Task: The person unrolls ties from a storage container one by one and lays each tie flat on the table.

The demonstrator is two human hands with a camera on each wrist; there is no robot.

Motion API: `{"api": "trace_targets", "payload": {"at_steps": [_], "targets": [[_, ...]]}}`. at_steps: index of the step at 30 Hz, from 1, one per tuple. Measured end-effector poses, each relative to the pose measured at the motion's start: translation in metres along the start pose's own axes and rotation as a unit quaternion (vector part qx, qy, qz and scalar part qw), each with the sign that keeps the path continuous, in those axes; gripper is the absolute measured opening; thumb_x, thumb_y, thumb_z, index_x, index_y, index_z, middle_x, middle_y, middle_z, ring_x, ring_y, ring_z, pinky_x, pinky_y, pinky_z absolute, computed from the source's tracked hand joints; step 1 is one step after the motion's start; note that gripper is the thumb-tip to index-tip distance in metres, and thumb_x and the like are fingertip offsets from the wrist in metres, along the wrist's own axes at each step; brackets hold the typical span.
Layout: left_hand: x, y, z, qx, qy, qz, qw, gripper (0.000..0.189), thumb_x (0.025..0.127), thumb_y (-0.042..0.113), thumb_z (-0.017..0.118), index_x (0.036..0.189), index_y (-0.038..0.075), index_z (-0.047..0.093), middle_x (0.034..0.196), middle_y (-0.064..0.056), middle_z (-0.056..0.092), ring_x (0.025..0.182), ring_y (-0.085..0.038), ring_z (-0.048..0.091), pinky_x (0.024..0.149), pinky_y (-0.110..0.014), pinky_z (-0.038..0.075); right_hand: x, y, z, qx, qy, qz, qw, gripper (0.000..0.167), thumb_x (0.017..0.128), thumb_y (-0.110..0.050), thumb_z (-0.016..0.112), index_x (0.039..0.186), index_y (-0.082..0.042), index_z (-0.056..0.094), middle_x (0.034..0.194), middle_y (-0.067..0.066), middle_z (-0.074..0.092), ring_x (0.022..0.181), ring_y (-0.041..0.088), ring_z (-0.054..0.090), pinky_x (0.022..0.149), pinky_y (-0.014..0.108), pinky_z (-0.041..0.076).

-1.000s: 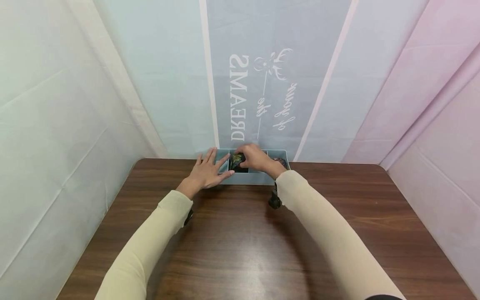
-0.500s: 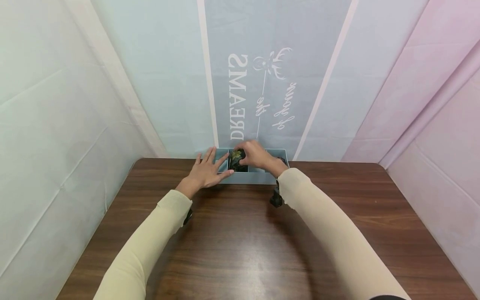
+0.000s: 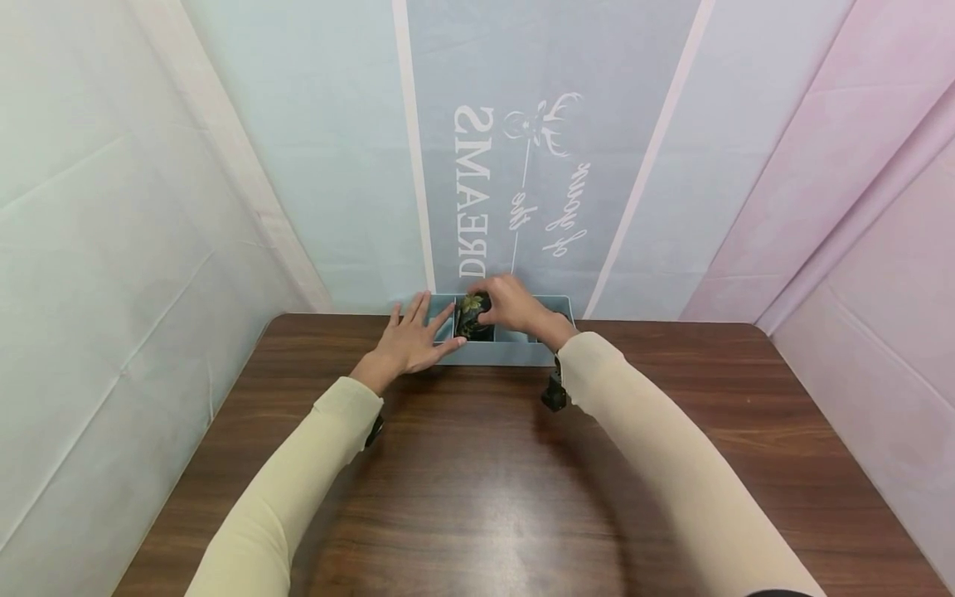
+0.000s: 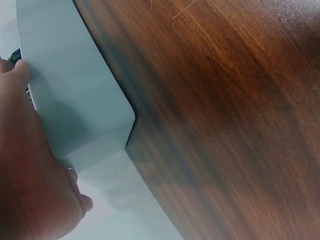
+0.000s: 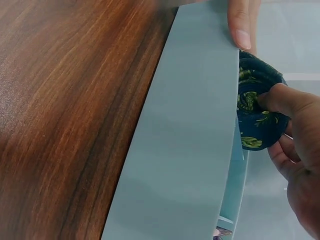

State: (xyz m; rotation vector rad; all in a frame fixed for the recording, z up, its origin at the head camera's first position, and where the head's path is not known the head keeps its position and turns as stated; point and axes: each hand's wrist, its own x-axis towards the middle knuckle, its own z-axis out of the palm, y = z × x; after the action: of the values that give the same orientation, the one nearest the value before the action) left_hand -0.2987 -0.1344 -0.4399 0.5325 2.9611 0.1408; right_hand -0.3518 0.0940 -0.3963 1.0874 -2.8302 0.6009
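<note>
A long light-blue divided box (image 3: 492, 355) stands at the table's far edge. In its second compartment from the left is a rolled dark-blue cloth (image 5: 257, 127) with a yellow-green leaf print; part of it rises above the rim. My right hand (image 3: 513, 303) pinches this cloth, the thumb on its near face and fingers behind. My left hand (image 3: 406, 342) rests spread over the box's left end, fingers straight and thumb along the front rim. In the right wrist view, the left thumb (image 5: 241, 30) lies at the rim close to the cloth.
A patterned item (image 5: 222, 232) lies in the box's right end compartment, mostly hidden in the head view. Behind the box hangs a printed fabric backdrop (image 3: 358, 166), with fabric walls on both sides. The brown wooden table (image 3: 462, 481) extends toward me.
The right hand has shifted slightly up and right while holding the cloth. More of the cloth's leaf print shows, and it fills more of its compartment. The left hand stays in place.
</note>
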Motion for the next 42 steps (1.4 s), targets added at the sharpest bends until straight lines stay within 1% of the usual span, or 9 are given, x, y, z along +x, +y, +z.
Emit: {"api": "trace_targets", "payload": {"at_steps": [6,10,15,18,23,26,33,39,42], "targets": [[0.002,0.000,0.000,-0.002,-0.003,-0.001,1.0000,0.084,0.103,0.079,0.024,0.172,0.033,0.011,0.178,-0.017,-0.006,0.165,-0.032,-0.006,0.130,-0.064,0.001,-0.001,0.002,-0.009,0.002,0.025,-0.005,0.9997,0.043,0.089,-0.008,0.083,0.130,-0.001,0.074,0.126,0.016,0.075,0.107,0.030,0.072,0.094,0.046,0.059],[0.003,-0.001,0.001,0.004,-0.009,-0.005,0.9999,0.084,0.103,0.080,0.024,0.172,0.033,0.011,0.178,-0.016,-0.006,0.165,-0.031,-0.008,0.130,-0.063,0.000,-0.003,0.005,-0.014,0.012,0.039,-0.005,0.9991,0.044,0.088,-0.008,0.082,0.130,-0.001,0.074,0.126,0.016,0.075,0.087,0.025,0.069,0.087,0.043,0.058],[0.003,-0.001,0.002,0.008,-0.005,0.000,1.0000,0.084,0.103,0.080,0.023,0.172,0.033,0.011,0.178,-0.016,-0.006,0.165,-0.032,-0.007,0.130,-0.064,0.002,-0.008,0.008,-0.020,0.029,0.044,0.010,0.9986,0.046,0.086,-0.006,0.082,0.131,-0.002,0.074,0.124,0.016,0.076,0.065,0.020,0.055,0.077,0.039,0.050],[0.003,-0.001,0.003,0.004,0.000,0.004,1.0000,0.084,0.103,0.079,0.024,0.172,0.033,0.012,0.178,-0.017,-0.005,0.165,-0.032,-0.006,0.129,-0.065,0.002,-0.011,0.008,-0.024,0.034,0.045,0.015,0.9983,0.046,0.086,-0.006,0.083,0.131,-0.001,0.074,0.125,0.016,0.075,0.070,0.023,0.058,0.079,0.041,0.052],[0.003,-0.001,0.004,-0.002,-0.002,0.006,1.0000,0.084,0.103,0.079,0.024,0.172,0.033,0.012,0.177,-0.017,-0.007,0.165,-0.031,-0.008,0.129,-0.064,-0.001,-0.017,0.008,-0.030,0.040,0.058,0.007,0.9975,0.046,0.085,-0.006,0.083,0.130,0.001,0.074,0.127,0.018,0.075,0.096,0.028,0.070,0.091,0.046,0.058],[0.003,0.000,0.003,-0.004,-0.004,0.008,1.0000,0.084,0.103,0.079,0.024,0.172,0.033,0.012,0.177,-0.017,-0.007,0.165,-0.031,-0.007,0.129,-0.064,-0.001,-0.021,0.007,-0.034,0.048,0.059,0.000,0.9971,0.048,0.084,-0.004,0.083,0.130,0.003,0.073,0.127,0.018,0.074,0.095,0.027,0.070,0.092,0.046,0.059],[0.002,-0.001,0.001,-0.006,-0.010,0.008,0.9999,0.083,0.104,0.078,0.025,0.172,0.034,0.010,0.177,-0.017,-0.008,0.165,-0.032,-0.009,0.129,-0.065,-0.002,-0.030,-0.002,-0.042,0.043,0.057,-0.021,0.9972,0.046,0.085,-0.004,0.082,0.129,0.001,0.074,0.121,0.016,0.077,0.069,0.018,0.059,0.072,0.035,0.052],[0.000,-0.002,-0.001,0.002,-0.009,0.009,0.9999,0.083,0.104,0.079,0.024,0.172,0.034,0.008,0.177,-0.017,-0.008,0.164,-0.033,-0.009,0.129,-0.065,-0.001,-0.038,-0.014,-0.049,0.029,0.054,-0.044,0.9971,0.044,0.085,-0.007,0.085,0.128,0.000,0.075,0.121,0.015,0.077,0.082,0.019,0.067,0.076,0.038,0.058],[0.000,-0.003,-0.001,0.001,-0.007,0.011,0.9999,0.083,0.104,0.078,0.024,0.172,0.034,0.008,0.177,-0.017,-0.009,0.164,-0.033,-0.009,0.129,-0.065,-0.001,-0.043,-0.018,-0.050,0.026,0.048,-0.051,0.9972,0.044,0.086,-0.008,0.085,0.128,-0.001,0.075,0.122,0.014,0.077,0.078,0.019,0.068,0.075,0.038,0.058]]}}
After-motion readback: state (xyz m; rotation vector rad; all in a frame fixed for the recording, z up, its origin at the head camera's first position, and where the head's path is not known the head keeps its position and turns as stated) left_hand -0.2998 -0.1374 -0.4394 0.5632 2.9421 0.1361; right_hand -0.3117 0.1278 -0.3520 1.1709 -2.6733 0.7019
